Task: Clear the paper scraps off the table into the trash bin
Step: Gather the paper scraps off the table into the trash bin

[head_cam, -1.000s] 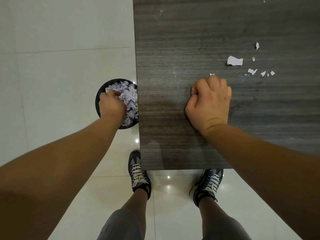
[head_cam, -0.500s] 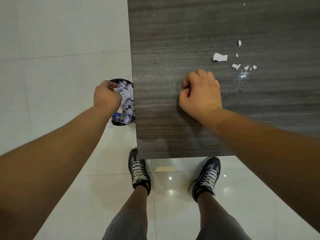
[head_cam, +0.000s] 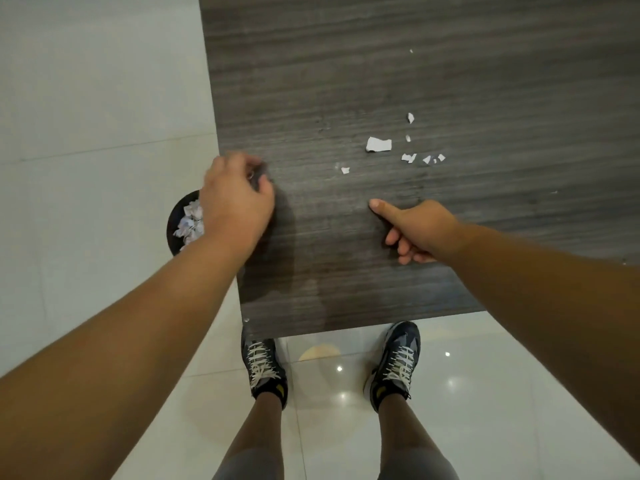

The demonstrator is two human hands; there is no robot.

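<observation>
Surface: dark wood table (head_cam: 346,64) over white tiles.
Scraps (head_cam: 379,144): seen beyond the right hand (head_cam: 420,230), nearer it.
Right hand: loosely open, thumb out.
Left hand (head_cam: 235,202): blurred; grip cannot be told.
Bin (head_cam: 173,223): under the left hand.

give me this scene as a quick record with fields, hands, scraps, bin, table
left hand: over the table's left edge, fingers curled, blurred
right hand: over the table, fingers loosely curled, holds nothing visible
paper scraps: one larger piece and several small bits on the table beyond the right hand
trash bin: black, on the floor left of the table, paper inside
table: dark wood grain
</observation>
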